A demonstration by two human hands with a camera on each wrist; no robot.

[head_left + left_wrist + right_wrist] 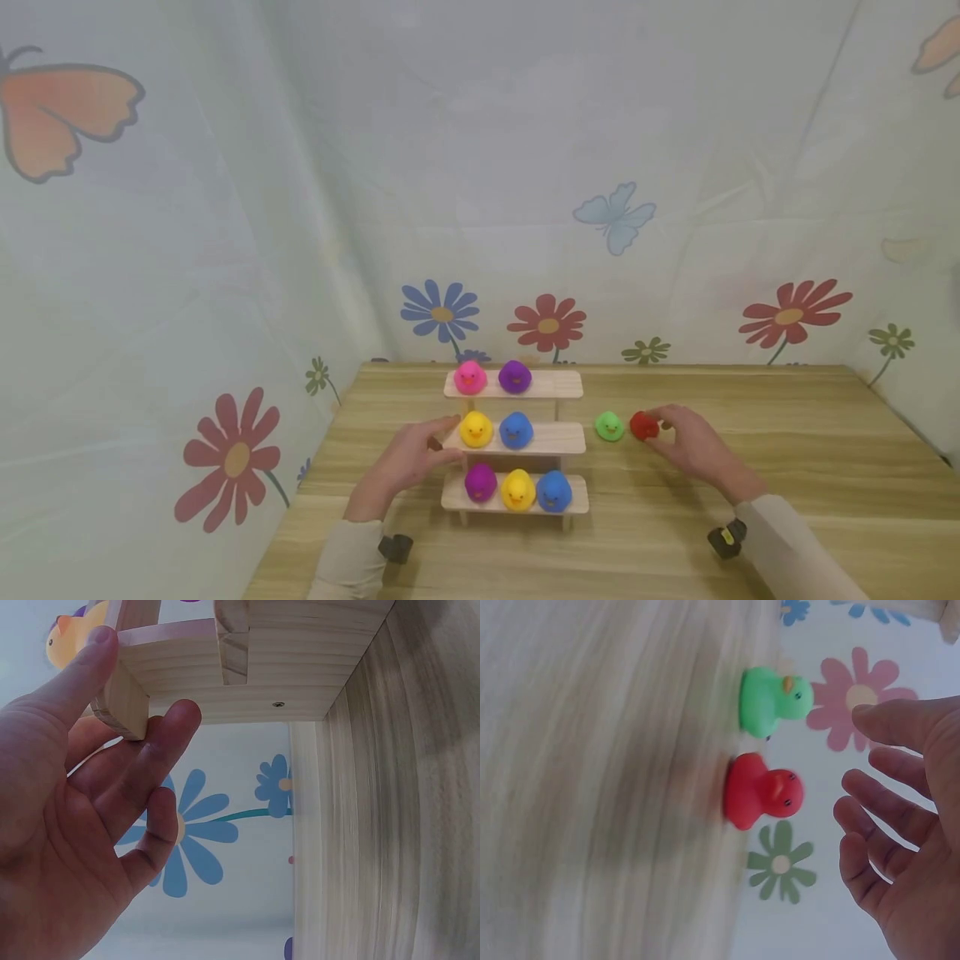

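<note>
A three-tier wooden shelf point(564, 437) stands on the table. My left hand point(405, 457) grips the left end of its middle board, the thumb on one side and fingers on the other in the left wrist view. To the right of the shelf sit a green rubber duck point(610, 427) and a red rubber duck point(642, 426), side by side. My right hand point(692, 442) is beside the red duck; in the right wrist view its fingers are spread and apart from the duck point(761, 793). Both loose ducks stand upright on the table.
Pink point(470, 378) and purple point(515, 377) ducks sit on the top board. The middle board holds yellow point(476, 429) and blue point(517, 430) ones. On the bottom are purple point(481, 482), yellow point(518, 490) and blue point(554, 492) ducks. A flowered curtain point(487, 167) hangs behind.
</note>
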